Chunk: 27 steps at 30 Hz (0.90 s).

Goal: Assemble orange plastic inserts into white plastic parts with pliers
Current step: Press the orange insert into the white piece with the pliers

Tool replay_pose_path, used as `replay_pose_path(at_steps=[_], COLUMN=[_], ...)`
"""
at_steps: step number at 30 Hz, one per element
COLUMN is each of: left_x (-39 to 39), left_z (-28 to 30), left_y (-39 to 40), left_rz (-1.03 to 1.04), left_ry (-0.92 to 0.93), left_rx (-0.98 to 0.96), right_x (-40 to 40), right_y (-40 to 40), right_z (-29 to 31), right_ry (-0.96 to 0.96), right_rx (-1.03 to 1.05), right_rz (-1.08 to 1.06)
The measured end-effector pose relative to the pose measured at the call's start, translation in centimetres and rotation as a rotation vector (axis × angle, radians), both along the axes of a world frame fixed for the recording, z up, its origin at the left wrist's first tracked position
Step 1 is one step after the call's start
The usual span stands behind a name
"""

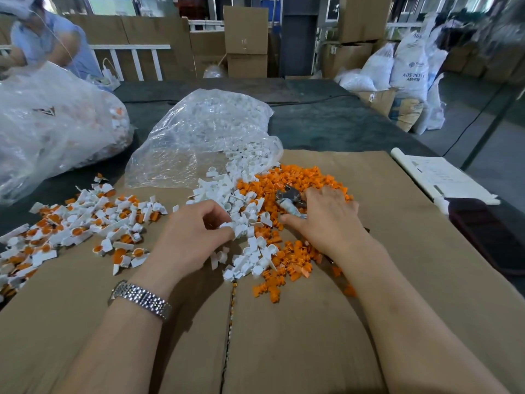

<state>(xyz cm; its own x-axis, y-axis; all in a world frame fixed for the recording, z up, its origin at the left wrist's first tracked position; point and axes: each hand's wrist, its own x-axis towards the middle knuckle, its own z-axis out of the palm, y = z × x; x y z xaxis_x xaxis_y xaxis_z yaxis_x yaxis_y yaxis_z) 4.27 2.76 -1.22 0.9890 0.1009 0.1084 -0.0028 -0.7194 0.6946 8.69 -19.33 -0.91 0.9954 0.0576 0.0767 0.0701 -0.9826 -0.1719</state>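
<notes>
A heap of loose white plastic parts (244, 206) spills from a clear bag (204, 132) onto the cardboard sheet (312, 322). Beside it on the right lies a heap of orange inserts (287, 180). My left hand (196, 231) pinches a white part (227, 225) at the edge of the white heap. My right hand (326, 217) lies over the orange heap and holds the pliers (289, 199), whose metal jaws stick out to the left. A pile of assembled white-and-orange pieces (85, 223) lies on the left.
A large clear bag of assembled pieces (51, 129) stands at the far left, with another person (48, 41) behind it. Rolled papers (437, 177) and a dark object (488, 231) lie on the right. Cardboard boxes and white sacks stand beyond the table.
</notes>
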Motion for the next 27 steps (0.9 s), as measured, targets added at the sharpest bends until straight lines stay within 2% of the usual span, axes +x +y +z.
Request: replay_pose_path(at_steps=[4,7,11,16,18,22,27], left_x=[0.0,-0.1,-0.2,-0.2,-0.1,-0.1,-0.3], left_z=[0.0,-0.1,0.1,0.6,0.7,0.7,0.6], left_y=[0.1,0.2,0.4,0.4,0.4,0.4,0.2], left_rz=[-0.017,0.016,0.073,0.025,0.017,0.010,-0.012], left_ry=[0.005,-0.027,0.003,0.102,0.126,0.162,0.150], left_rx=[-0.051,-0.160,-0.409,-0.755,-0.806,-0.879,-0.898], right_x=[-0.5,-1.1,-1.4,-1.5,-1.4,-1.4,-1.8], right_y=[0.5,1.1,1.6,1.6,1.2,0.7,1.4], right_z=[0.9,1.3,0.8,0.8,0.9,1.8,2.0], right_ry=[-0.141,-0.040,0.022,0.003,-0.025,-0.127,-0.130], right_rx=[0.100,0.118,0.007,0.005,0.128,0.546,0.723], right_rz=[0.106,0.249,0.314,0.335,0.334,0.314,0.362])
